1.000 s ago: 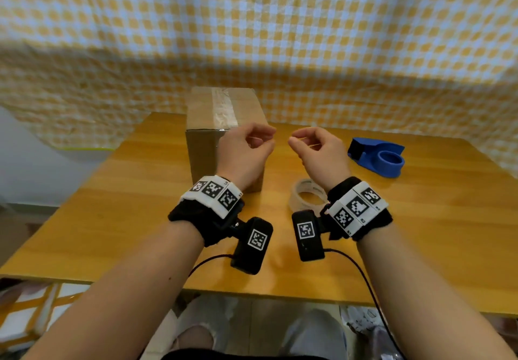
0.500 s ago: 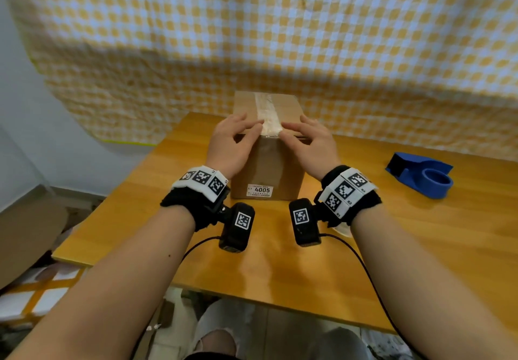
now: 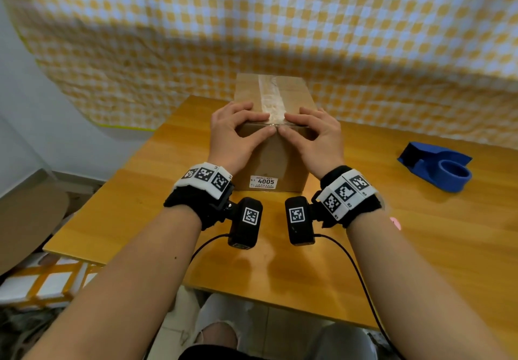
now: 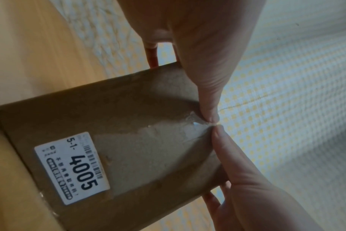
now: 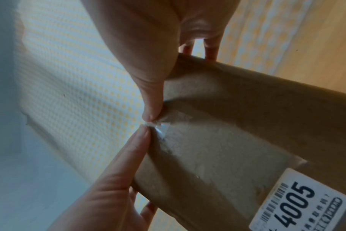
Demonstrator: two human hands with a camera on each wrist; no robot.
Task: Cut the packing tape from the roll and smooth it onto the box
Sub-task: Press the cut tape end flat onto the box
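A brown cardboard box point(image 3: 269, 160) with a "4005" label point(image 3: 263, 182) stands on the wooden table. A clear tape strip point(image 3: 269, 99) runs along its top and over the near edge. My left hand point(image 3: 244, 127) and right hand point(image 3: 305, 129) sit on that edge, fingers flat on the top, thumbs on the front face. In the left wrist view the left thumb point(image 4: 207, 100) and right thumb point(image 4: 223, 148) meet tip to tip on the tape end point(image 4: 190, 123). The right wrist view shows the same wrinkled tape end point(image 5: 168, 125). The tape roll is out of sight.
A blue tape dispenser point(image 3: 440, 166) lies on the table point(image 3: 420, 247) to the right, apart from the box. A yellow checked cloth point(image 3: 280, 23) hangs behind the table. Cardboard point(image 3: 28, 219) and boxes lie on the floor at the left.
A second ago both hands pinched something small in the air above the roll. They have since moved onto the box, and the thumbs now press the tape at its near edge.
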